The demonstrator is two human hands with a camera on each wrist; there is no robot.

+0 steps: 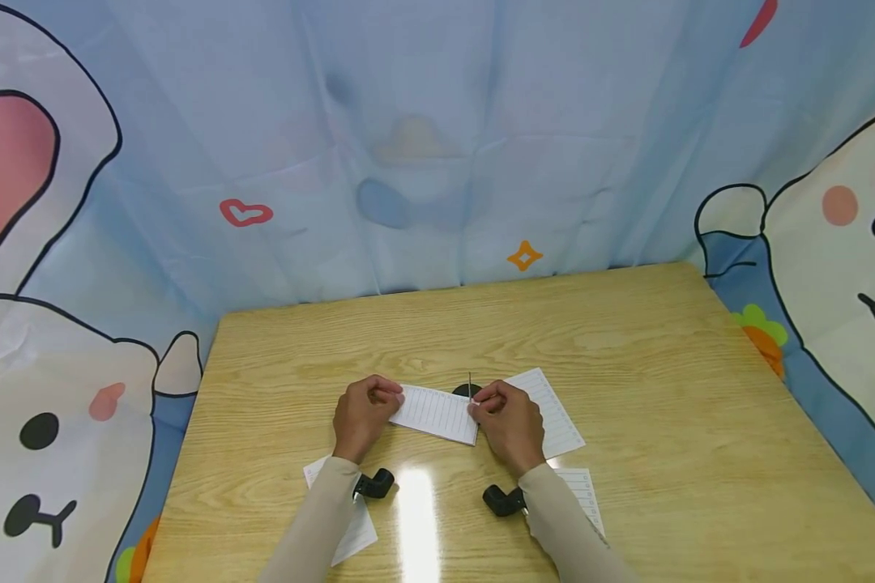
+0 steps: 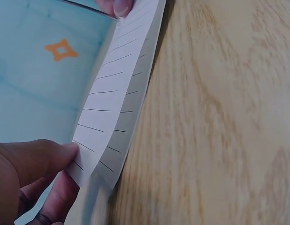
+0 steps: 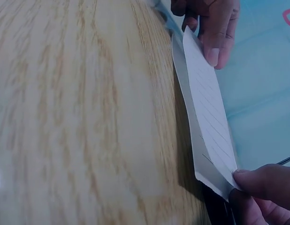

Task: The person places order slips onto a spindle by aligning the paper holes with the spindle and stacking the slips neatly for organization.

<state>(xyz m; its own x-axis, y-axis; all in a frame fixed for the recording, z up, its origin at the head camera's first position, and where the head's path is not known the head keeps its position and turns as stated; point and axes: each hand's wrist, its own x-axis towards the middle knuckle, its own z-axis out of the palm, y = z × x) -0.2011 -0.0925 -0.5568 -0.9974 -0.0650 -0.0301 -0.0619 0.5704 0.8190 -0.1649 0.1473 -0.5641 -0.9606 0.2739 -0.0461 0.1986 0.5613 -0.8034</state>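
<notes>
A lined white paper slip [image 1: 433,414], two layers thick and parted along one long edge, is held up between both hands. My left hand [image 1: 364,414] pinches its left end with thumb and fingers, as the left wrist view also shows. At the other end, my right hand [image 1: 514,425] pinches the upper corner, its thumb [image 3: 257,180] pressed on the paper. Right beside those fingers a thin rod [image 1: 470,382] rises near a round black base [image 1: 462,390], partly hidden by the slip. Whether the rod goes through the paper, I cannot tell.
A lined sheet [image 1: 554,417] lies beyond the right hand, and another sheet [image 1: 582,490] is partly under the right forearm. One more sheet [image 1: 356,534] is partly covered by the left sleeve. The wooden table [image 1: 663,364] ends at a printed curtain [image 1: 437,243].
</notes>
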